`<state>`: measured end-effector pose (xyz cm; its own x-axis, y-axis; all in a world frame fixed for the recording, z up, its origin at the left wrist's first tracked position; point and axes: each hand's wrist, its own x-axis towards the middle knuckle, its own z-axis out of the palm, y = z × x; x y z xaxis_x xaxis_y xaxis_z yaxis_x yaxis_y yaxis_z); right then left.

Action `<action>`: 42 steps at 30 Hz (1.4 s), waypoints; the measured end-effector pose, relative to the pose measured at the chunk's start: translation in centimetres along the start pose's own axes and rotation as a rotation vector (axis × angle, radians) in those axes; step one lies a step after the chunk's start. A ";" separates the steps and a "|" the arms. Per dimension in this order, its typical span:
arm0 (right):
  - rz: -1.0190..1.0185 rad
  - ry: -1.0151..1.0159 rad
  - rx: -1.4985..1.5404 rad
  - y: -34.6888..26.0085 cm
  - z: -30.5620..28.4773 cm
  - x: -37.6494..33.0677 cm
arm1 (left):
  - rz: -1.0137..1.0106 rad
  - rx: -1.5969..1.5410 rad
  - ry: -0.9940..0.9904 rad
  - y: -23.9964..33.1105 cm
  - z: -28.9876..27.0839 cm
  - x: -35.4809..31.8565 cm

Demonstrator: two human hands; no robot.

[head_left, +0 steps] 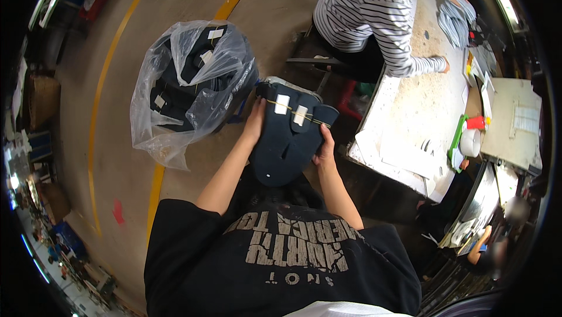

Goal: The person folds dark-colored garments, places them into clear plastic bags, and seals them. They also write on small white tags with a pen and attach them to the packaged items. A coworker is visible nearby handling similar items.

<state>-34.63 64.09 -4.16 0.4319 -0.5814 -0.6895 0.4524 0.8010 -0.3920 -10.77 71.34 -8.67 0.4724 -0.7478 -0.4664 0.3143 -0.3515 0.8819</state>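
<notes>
Bag (pixel 205 103) left — gap, worktable (pixel 410 97) right

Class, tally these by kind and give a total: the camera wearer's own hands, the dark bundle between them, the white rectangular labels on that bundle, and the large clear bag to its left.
Left hand and right hand: 2
Dark bundle: 1
White labels on it: 2
Clear bag: 1
Total: 6

The blotched, pale worktable (pixel 421 83) carries a green holder (pixel 456 144) with a white roll (pixel 470 142) just to its right and grey cloth pieces (pixel 455 25) well beyond it, while the floor (pixel 126 168), far left of that holder, bears yellow lines (pixel 103 91) and a red arrow (pixel 119 212).
</notes>
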 end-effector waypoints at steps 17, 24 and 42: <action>-0.040 0.065 -0.156 0.7 -2.5 -3.1 | -0.403 -0.318 -0.251 -0.3 -2.3 -2.4; 0.017 0.066 -0.125 0.2 -2.2 -1.3 | -0.371 -0.021 -0.238 -2.5 -2.8 2.0; -0.033 -0.082 -0.092 0.8 -9.7 0.7 | -0.344 -0.008 -0.298 -0.7 -1.3 2.5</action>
<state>-41.53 65.69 -10.84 0.4817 -0.6142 -0.6250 0.3957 0.7889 -0.4702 -8.80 70.45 -10.56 0.0818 -0.7182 -0.6910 0.4182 -0.6046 0.6779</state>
